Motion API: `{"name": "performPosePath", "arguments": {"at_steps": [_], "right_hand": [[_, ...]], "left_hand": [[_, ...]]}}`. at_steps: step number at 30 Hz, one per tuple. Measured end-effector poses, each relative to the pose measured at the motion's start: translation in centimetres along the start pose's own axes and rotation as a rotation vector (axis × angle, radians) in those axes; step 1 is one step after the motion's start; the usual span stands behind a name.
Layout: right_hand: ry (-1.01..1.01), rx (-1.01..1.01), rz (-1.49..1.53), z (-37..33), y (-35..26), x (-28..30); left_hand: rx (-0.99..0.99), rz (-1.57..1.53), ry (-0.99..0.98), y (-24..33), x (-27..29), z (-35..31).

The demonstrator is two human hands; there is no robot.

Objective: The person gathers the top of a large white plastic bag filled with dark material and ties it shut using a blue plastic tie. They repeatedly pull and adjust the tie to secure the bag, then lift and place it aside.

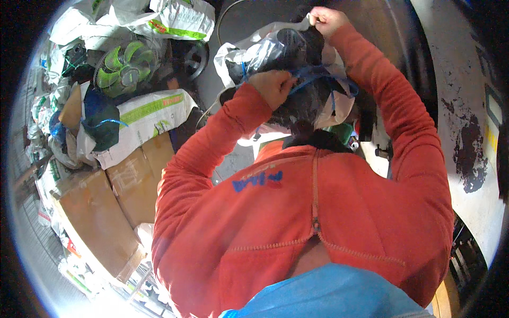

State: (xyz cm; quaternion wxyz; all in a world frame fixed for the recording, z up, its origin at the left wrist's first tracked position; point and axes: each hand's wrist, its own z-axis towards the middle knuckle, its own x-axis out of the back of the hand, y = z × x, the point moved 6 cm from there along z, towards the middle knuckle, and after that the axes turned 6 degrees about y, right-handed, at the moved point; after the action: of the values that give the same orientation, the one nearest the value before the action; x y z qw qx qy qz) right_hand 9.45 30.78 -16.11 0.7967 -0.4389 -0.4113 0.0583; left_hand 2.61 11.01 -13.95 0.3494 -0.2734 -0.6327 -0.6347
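A white sack [228, 55] with a dark plastic-wrapped load [302, 106] stands in front of me, at the top middle of the head view. My right hand [327, 22] pinches the sack's rim at its far side. Nearer to me, my left hand [273, 87] is closed at a blue string [318, 77] that runs across the dark load. Exactly how the fingers wrap the string is hidden. The load's contents cannot be made out through the shiny plastic.
On the left lie a fan with green blades [127, 69], white-and-green printed sacks [154, 114] and cardboard boxes [101, 212]. A dark sack [101, 122] has a blue tie. At right stands a pale panel [461, 106] with worn dark patches.
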Motion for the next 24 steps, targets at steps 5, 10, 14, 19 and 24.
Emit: {"name": "performPosePath", "arguments": {"at_steps": [5, 10, 14, 19, 24], "right_hand": [[0.044, -0.075, 0.062, -1.4, -4.6, 3.5], [0.025, 0.472, -0.240, -8.7, -12.5, 2.0], [-0.404, -0.052, -0.146, -9.6, -9.0, 1.1], [-0.391, -0.304, 0.241, -10.3, -7.7, 10.4], [-0.191, -0.363, 0.269, -10.3, -9.0, 12.7]], "left_hand": [[-0.028, -0.034, -0.041, 0.4, 0.3, -0.2], [-0.110, -0.101, 0.069, 0.8, 1.2, -0.6], [-0.082, -0.139, 0.097, 0.0, 1.3, -0.5], [-0.035, -0.416, -0.121, 0.9, 2.0, 0.4], [-0.086, -0.542, -0.348, 5.0, 2.1, 2.5]]}}
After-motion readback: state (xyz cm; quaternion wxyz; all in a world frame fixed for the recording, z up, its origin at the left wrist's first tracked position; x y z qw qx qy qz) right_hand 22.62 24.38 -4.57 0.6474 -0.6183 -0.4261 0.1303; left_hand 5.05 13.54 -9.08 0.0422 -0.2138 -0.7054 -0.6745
